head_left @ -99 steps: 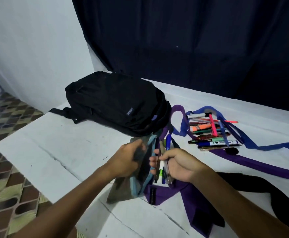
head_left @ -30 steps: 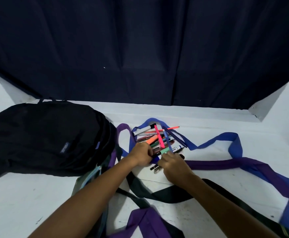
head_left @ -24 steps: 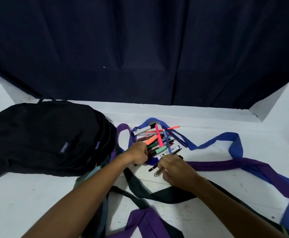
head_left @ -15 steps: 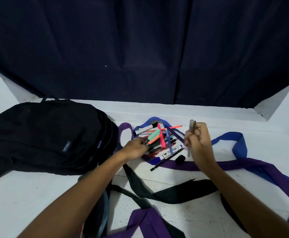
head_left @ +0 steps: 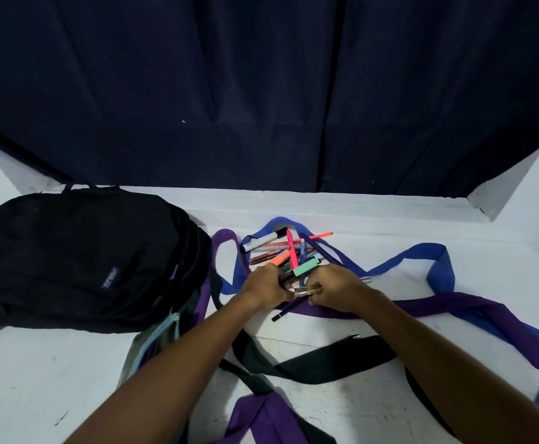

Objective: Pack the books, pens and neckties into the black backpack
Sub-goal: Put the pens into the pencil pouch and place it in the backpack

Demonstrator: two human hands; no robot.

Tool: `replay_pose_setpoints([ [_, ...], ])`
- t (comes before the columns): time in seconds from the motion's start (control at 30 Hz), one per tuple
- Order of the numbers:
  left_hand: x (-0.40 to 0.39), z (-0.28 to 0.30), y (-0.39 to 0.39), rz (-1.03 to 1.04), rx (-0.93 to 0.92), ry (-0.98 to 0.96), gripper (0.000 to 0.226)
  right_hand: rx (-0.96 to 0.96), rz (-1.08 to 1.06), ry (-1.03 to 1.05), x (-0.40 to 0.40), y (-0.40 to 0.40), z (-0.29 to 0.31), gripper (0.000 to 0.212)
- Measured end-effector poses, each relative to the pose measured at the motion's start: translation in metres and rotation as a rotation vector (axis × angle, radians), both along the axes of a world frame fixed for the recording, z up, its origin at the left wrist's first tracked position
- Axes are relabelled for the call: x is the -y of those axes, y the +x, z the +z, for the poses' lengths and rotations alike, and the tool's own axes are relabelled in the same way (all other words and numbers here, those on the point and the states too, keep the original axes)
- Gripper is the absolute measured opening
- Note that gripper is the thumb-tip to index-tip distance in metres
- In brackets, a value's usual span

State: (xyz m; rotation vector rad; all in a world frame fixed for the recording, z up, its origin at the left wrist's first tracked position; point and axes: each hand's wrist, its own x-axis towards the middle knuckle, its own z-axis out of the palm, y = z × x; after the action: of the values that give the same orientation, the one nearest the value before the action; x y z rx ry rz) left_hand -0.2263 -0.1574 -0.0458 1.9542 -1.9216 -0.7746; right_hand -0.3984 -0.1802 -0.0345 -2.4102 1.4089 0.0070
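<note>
Coloured pens (head_left: 289, 254) gathered under your two hands, right of the black backpack (head_left: 79, 261).
Your left hand (head_left: 263, 288) and right hand (head_left: 335, 288) curl their fingers round pens on the white bench (head_left: 373, 219), among tangled neckties (head_left: 421, 302).

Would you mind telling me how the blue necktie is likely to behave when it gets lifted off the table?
The blue necktie will probably hang limp, since it lies in loose curves. It loops around the pens, so lifting it may drag or scatter them. It looks thin and long, likely light.
</note>
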Motion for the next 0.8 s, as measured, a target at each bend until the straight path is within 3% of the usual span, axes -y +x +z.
replay_pose_setpoints([
  [0.23, 0.008, 0.019, 0.013, 0.022, -0.161, 0.191, 0.014, -0.036, 0.095, -0.097, 0.002, -0.006, 0.002, 0.020],
  [0.33, 0.003, 0.034, 0.025, 0.017, -0.207, 0.252, 0.008, 0.061, 0.082, -0.095, 0.002, -0.019, 0.014, 0.017],
  [0.47, -0.006, 0.048, 0.044, -0.055, -0.269, 0.333, 0.017, 0.194, -0.032, -0.134, 0.000, -0.040, 0.024, 0.004],
  [0.6, -0.013, 0.055, 0.054, -0.052, -0.442, 0.380, 0.010, 0.544, -0.201, -0.164, -0.006, -0.049, 0.028, 0.006],
  [0.7, -0.020, 0.059, 0.049, 0.035, -0.735, 0.349, 0.019, 0.950, -0.429, 0.076, -0.014, -0.035, 0.039, 0.014],
  [0.8, -0.027, 0.061, 0.035, 0.022, -0.894, 0.297, 0.016, 1.359, -0.539, 0.410, -0.029, -0.013, 0.051, 0.020],
])
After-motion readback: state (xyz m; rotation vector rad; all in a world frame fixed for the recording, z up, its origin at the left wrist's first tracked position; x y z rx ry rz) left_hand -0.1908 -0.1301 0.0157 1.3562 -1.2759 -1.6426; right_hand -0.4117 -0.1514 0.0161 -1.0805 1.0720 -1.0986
